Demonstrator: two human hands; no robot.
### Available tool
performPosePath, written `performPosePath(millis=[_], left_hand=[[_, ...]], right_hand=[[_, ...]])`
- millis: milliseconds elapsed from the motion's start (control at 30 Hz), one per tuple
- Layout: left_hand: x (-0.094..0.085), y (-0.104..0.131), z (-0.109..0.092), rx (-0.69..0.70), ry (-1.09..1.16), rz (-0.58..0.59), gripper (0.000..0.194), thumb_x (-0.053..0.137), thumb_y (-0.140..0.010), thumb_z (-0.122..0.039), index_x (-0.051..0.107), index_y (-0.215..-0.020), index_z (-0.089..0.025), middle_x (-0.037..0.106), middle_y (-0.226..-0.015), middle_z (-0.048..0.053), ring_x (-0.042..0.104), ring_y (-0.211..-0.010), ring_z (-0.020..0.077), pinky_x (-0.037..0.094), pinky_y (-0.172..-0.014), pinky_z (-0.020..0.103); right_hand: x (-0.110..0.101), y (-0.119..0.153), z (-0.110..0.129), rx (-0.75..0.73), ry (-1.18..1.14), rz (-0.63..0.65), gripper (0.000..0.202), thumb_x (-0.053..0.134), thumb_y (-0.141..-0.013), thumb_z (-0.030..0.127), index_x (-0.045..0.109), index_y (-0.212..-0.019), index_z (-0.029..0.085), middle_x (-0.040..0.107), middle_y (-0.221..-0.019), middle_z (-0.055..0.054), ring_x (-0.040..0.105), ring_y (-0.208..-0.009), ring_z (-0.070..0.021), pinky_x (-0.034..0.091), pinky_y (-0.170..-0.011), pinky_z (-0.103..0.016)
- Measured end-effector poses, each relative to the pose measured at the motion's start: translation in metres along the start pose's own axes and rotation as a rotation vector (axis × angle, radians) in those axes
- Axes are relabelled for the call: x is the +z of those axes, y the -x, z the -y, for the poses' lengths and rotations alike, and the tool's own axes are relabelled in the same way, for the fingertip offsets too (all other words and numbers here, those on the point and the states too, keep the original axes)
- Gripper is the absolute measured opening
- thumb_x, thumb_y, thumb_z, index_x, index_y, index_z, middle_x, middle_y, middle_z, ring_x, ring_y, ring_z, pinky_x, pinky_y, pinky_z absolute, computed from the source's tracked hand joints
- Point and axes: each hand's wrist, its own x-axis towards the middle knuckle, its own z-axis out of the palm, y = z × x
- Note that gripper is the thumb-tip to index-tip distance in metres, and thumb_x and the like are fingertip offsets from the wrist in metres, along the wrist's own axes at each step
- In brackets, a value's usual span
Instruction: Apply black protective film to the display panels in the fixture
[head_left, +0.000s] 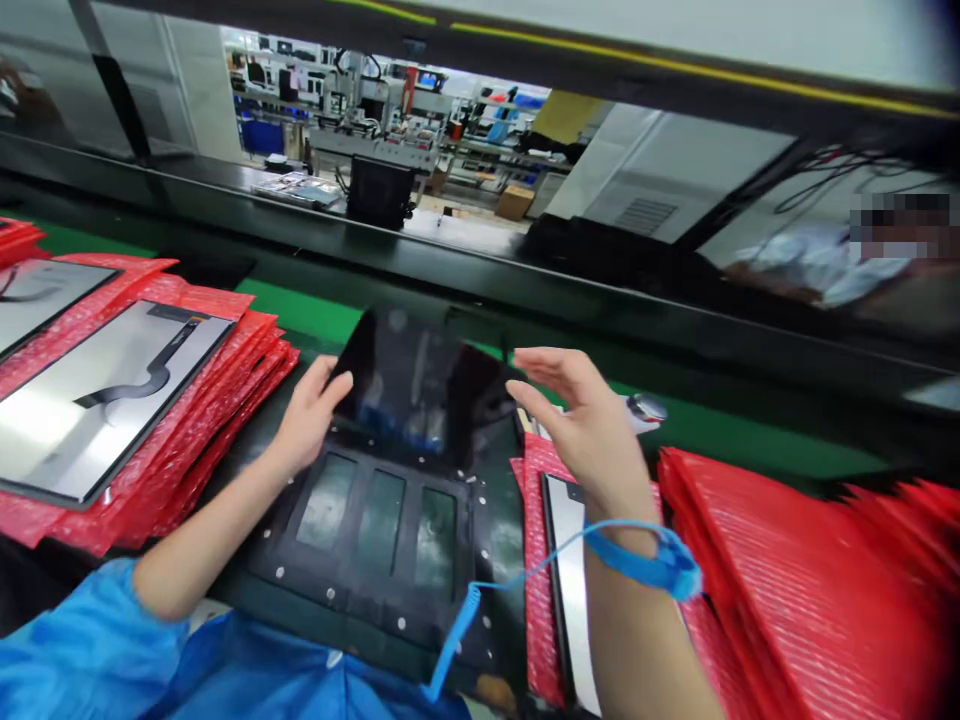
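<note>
A dark glossy panel (420, 385) is tilted up above a black fixture (345, 575) with three rectangular openings. My left hand (311, 405) grips the panel's left edge between thumb and fingers. At the panel's right edge is my right hand (566, 405), its thumb and fingers apart; no grip on the panel shows. A blue wrist strap (637, 565) with a coiled cord circles my right wrist. Below my right forearm, partly covered by it, a silver-backed panel (574, 590) lies on red bubble wrap.
Silver-backed display panels (112, 395) rest on stacked red bubble bags (225, 420) at the left. More red bags (787, 570) are piled at the right. A dark ledge (465, 270) runs across behind the bench. Another person (832, 260) is at the far right.
</note>
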Motion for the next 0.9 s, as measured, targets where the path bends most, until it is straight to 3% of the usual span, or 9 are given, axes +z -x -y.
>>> performPosePath(millis=[133,233,367,467,533,600,733,800,900], left_hand=[[0.017,-0.114,-0.003,-0.092,-0.037,-0.137,0.023,0.056,-0.093,-0.032,0.056,-0.111,-0.018,0.065,-0.098,0.004,0.065,-0.085,0.0159,0.055,-0.073,0.03],[0.017,-0.168,-0.005,-0.157,-0.139,-0.206,0.03,0.058,-0.095,-0.034,0.057,-0.118,-0.015,0.063,-0.107,0.007,0.064,-0.089,0.0162,0.057,-0.076,0.033],[0.01,-0.192,-0.015,-0.147,-0.379,-0.208,0.036,0.059,-0.095,-0.04,0.059,-0.121,-0.014,0.062,-0.117,0.009,0.063,-0.1,0.0194,0.056,-0.085,0.04],[0.021,-0.195,-0.019,-0.041,-0.617,-0.173,0.04,0.054,-0.097,-0.043,0.058,-0.122,-0.013,0.057,-0.131,0.01,0.056,-0.118,0.0257,0.045,-0.102,0.051],[0.052,-0.193,-0.012,0.045,-0.779,-0.099,0.046,0.055,-0.094,-0.046,0.058,-0.124,-0.011,0.049,-0.142,0.014,0.043,-0.133,0.0335,0.03,-0.111,0.058],[0.1,-0.185,0.005,0.112,-0.918,0.051,0.053,0.062,-0.088,-0.049,0.06,-0.121,-0.007,0.048,-0.143,0.022,0.032,-0.139,0.0401,0.02,-0.113,0.059],[0.203,-0.157,0.042,0.163,-1.111,0.366,0.071,0.065,-0.078,-0.063,0.064,-0.113,0.0,0.056,-0.131,0.033,0.034,-0.135,0.0478,0.017,-0.11,0.058],[0.232,-0.148,0.049,0.128,-1.196,0.43,0.075,0.062,-0.079,-0.066,0.063,-0.118,-0.002,0.055,-0.131,0.032,0.033,-0.136,0.0477,0.015,-0.11,0.061],[0.245,-0.148,0.042,0.01,-1.306,0.481,0.06,0.061,-0.086,-0.058,0.06,-0.125,-0.012,0.055,-0.135,0.019,0.04,-0.135,0.0377,0.022,-0.112,0.062]], right_hand=[[-0.054,0.049,-0.014,0.104,0.198,-0.067,0.037,0.064,-0.089,0.047,0.063,-0.119,0.025,0.064,-0.12,-0.008,0.062,-0.111,-0.0245,0.049,-0.101,-0.044],[-0.092,0.114,-0.034,0.222,0.29,-0.04,0.038,0.062,-0.088,0.051,0.064,-0.116,0.024,0.067,-0.117,-0.009,0.064,-0.109,-0.0253,0.053,-0.096,-0.043],[-0.131,0.215,-0.063,0.403,0.378,-0.065,0.039,0.061,-0.088,0.051,0.066,-0.115,0.024,0.069,-0.116,-0.011,0.067,-0.106,-0.0268,0.057,-0.09,-0.039],[-0.139,0.274,-0.072,0.456,0.468,-0.126,0.037,0.061,-0.089,0.047,0.066,-0.118,0.025,0.068,-0.119,-0.011,0.068,-0.106,-0.0279,0.058,-0.09,-0.04],[-0.131,0.295,-0.073,0.384,0.547,-0.11,0.039,0.062,-0.089,0.045,0.064,-0.124,0.026,0.064,-0.129,-0.012,0.064,-0.116,-0.03,0.055,-0.096,-0.043],[-0.117,0.302,-0.074,0.289,0.623,0.004,0.057,0.067,-0.086,0.045,0.054,-0.138,0.026,0.053,-0.144,-0.015,0.054,-0.13,-0.0332,0.048,-0.105,-0.048],[-0.086,0.306,-0.08,0.196,0.768,0.235,0.111,0.08,-0.072,0.039,0.013,-0.159,0.02,0.038,-0.154,-0.022,0.041,-0.14,-0.0378,0.038,-0.112,-0.056],[-0.076,0.312,-0.082,0.182,0.846,0.236,0.112,0.076,-0.074,0.028,0.006,-0.16,0.019,0.041,-0.153,-0.021,0.044,-0.138,-0.0368,0.037,-0.113,-0.056],[-0.072,0.322,-0.079,0.157,0.903,0.218,0.101,0.064,-0.076,0.016,0.007,-0.16,0.022,0.05,-0.147,-0.016,0.05,-0.133,-0.0338,0.037,-0.113,-0.055]])
